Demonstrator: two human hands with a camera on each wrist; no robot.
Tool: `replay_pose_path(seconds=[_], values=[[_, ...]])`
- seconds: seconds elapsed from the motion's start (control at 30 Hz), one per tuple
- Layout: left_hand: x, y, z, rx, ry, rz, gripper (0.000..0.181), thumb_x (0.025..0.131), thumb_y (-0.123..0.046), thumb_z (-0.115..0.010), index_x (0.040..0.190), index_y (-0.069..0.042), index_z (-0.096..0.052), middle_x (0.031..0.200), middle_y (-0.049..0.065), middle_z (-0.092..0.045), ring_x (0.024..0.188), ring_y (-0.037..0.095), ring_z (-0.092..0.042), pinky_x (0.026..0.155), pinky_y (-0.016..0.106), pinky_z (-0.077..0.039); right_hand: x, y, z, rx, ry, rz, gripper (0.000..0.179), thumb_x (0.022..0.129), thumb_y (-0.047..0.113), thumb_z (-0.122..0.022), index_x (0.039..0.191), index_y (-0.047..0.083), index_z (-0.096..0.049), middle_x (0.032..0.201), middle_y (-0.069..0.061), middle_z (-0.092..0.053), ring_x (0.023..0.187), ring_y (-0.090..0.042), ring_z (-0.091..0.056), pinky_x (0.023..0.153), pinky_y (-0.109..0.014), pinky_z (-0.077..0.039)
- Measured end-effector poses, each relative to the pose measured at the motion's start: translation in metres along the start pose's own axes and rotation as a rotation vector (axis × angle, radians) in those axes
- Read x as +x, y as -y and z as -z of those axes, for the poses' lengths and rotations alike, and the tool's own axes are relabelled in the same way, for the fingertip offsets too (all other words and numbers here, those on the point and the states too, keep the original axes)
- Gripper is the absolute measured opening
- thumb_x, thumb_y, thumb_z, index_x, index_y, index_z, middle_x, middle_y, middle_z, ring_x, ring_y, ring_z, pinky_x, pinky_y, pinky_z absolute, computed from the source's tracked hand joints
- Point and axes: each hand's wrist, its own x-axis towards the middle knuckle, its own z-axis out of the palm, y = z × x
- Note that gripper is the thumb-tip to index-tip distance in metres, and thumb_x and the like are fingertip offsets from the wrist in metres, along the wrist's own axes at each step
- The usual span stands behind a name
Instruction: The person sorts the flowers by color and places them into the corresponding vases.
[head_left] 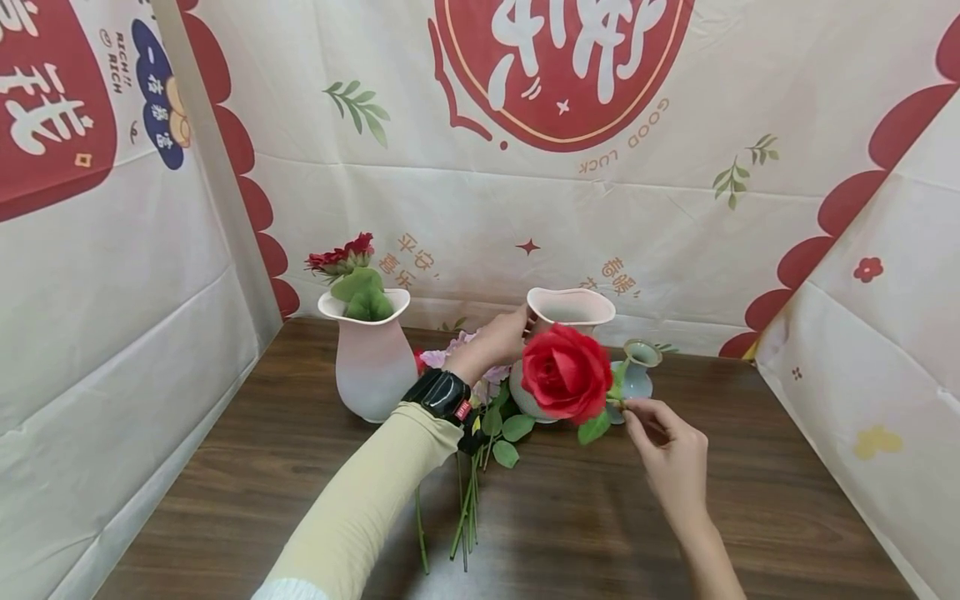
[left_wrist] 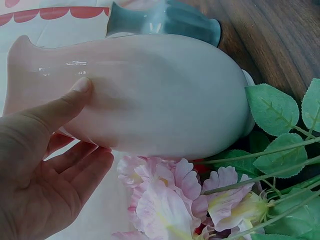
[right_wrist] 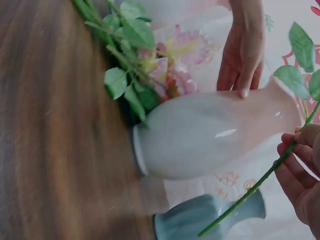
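My left hand (head_left: 501, 340) holds the side of a pink-and-white vase (left_wrist: 165, 95) near its neck. Its thumb lies along the wall and the fingertips reach the edge behind. The vase stands upright, its wavy mouth showing no flower inside. In my right hand (head_left: 671, 458), thumb and fingers pinch the green stem (right_wrist: 250, 191) of a red rose (head_left: 567, 372). The bloom points left, in front of the vase in the head view. The right wrist view shows the stem crossing in front of the vase's rim and a small blue vase (right_wrist: 200, 212).
A second pink-and-white vase (head_left: 372, 371) at left holds a dark red flower (head_left: 345, 254) with green leaves. Between the vases lie pink flowers (left_wrist: 167, 200), their stems (head_left: 468, 508) reaching toward the front of the wooden table (head_left: 600, 533). Printed cloth (head_left: 450, 200) encloses the back and sides.
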Motion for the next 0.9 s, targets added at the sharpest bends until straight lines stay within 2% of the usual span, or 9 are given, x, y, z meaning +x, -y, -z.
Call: replay_pose_path(seconds=[0.17, 0.27, 0.47, 0.6, 0.7, 0.9], values=[[-0.002, -0.002, 0.000, -0.020, 0.003, 0.018, 0.073, 0.086, -0.023, -0.079, 0.145, -0.007, -0.038, 0.143, 0.015, -0.057, 0.134, 0.027, -0.055, 0.109, 0.038, -0.048, 0.013, 0.016, 0.001, 0.072, -0.032, -0.052, 0.014, 0.084, -0.012, -0.071, 0.091, -0.001, -0.074, 0.081, 0.019, -0.070, 0.075, 0.014, -0.064, 0.071, -0.003, -0.051], [-0.002, -0.003, 0.000, -0.011, 0.005, 0.035, 0.078, 0.085, -0.023, -0.080, 0.147, -0.008, -0.036, 0.145, 0.015, -0.056, 0.134, 0.027, -0.054, 0.110, 0.038, -0.047, 0.023, 0.026, 0.002, 0.092, -0.055, -0.083, 0.008, 0.086, -0.007, -0.070, 0.093, -0.003, -0.073, 0.082, 0.028, -0.068, 0.076, 0.014, -0.065, 0.073, -0.004, -0.052], [-0.003, -0.004, 0.001, -0.012, 0.013, 0.033, 0.080, 0.085, -0.022, -0.080, 0.149, -0.006, -0.035, 0.146, 0.016, -0.054, 0.135, 0.027, -0.053, 0.111, 0.037, -0.045, 0.044, 0.047, 0.004, 0.171, -0.082, -0.112, 0.019, 0.088, -0.005, -0.069, 0.106, -0.003, -0.073, 0.089, 0.033, -0.068, 0.082, 0.011, -0.067, 0.076, -0.006, -0.053], [-0.004, -0.003, 0.001, -0.013, 0.014, 0.033, 0.081, 0.085, -0.023, -0.080, 0.150, -0.007, -0.035, 0.147, 0.016, -0.053, 0.136, 0.028, -0.052, 0.112, 0.038, -0.045, 0.061, 0.061, 0.004, 0.219, -0.090, -0.123, 0.015, 0.089, -0.004, -0.067, 0.104, -0.002, -0.072, 0.087, 0.031, -0.069, 0.081, 0.009, -0.068, 0.077, -0.007, -0.054], [-0.004, -0.002, 0.000, -0.010, 0.013, 0.036, 0.081, 0.085, -0.024, -0.080, 0.150, -0.007, -0.034, 0.147, 0.015, -0.053, 0.136, 0.028, -0.052, 0.112, 0.038, -0.045, 0.073, 0.071, 0.003, 0.237, -0.094, -0.123, 0.012, 0.091, -0.002, -0.067, 0.101, -0.006, -0.072, 0.086, 0.028, -0.069, 0.082, 0.007, -0.069, 0.077, -0.008, -0.054], [-0.003, -0.001, -0.002, -0.014, 0.008, 0.043, 0.081, 0.085, -0.024, -0.080, 0.149, -0.008, -0.035, 0.147, 0.015, -0.053, 0.135, 0.027, -0.053, 0.111, 0.038, -0.046, 0.095, 0.086, 0.000, 0.288, -0.094, -0.087, 0.016, 0.092, -0.001, -0.066, 0.104, -0.010, -0.070, 0.088, 0.022, -0.071, 0.087, 0.003, -0.071, 0.078, -0.011, -0.056]])
